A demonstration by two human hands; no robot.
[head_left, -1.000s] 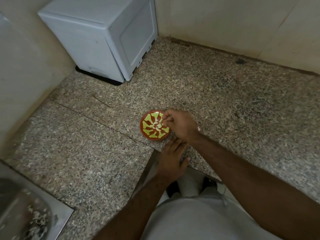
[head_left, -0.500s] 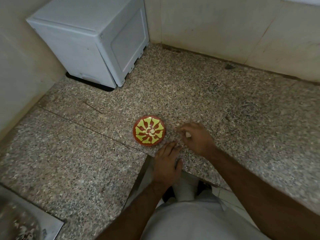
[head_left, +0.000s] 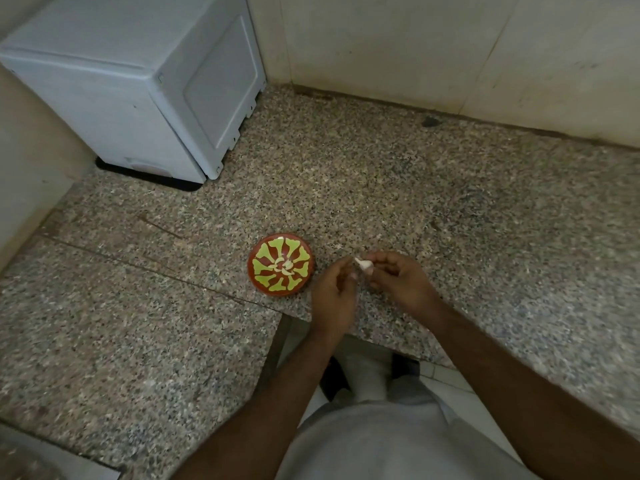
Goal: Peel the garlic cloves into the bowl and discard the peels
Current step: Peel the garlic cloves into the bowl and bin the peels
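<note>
A small red bowl [head_left: 263, 282] with a yellow-green flower pattern sits on the speckled granite counter [head_left: 415, 202]; a few pale garlic cloves [head_left: 285, 270] lie in its middle. Just right of the bowl, my right hand [head_left: 398, 280] pinches a white garlic clove [head_left: 363, 265] above the counter. My left hand [head_left: 334, 294] is raised beside it, fingertips curled up toward the clove's tip; whether they touch it is unclear.
A white boxy appliance [head_left: 138, 81] stands at the back left corner against tiled walls [head_left: 415, 39]. The counter's front edge cuts in near my body [head_left: 381, 445]. A steel sink corner [head_left: 20, 459] shows at the bottom left.
My right hand left the bowl, went down to the counter to its right and now holds a clove up. My left hand lifted off the counter edge to meet it.
</note>
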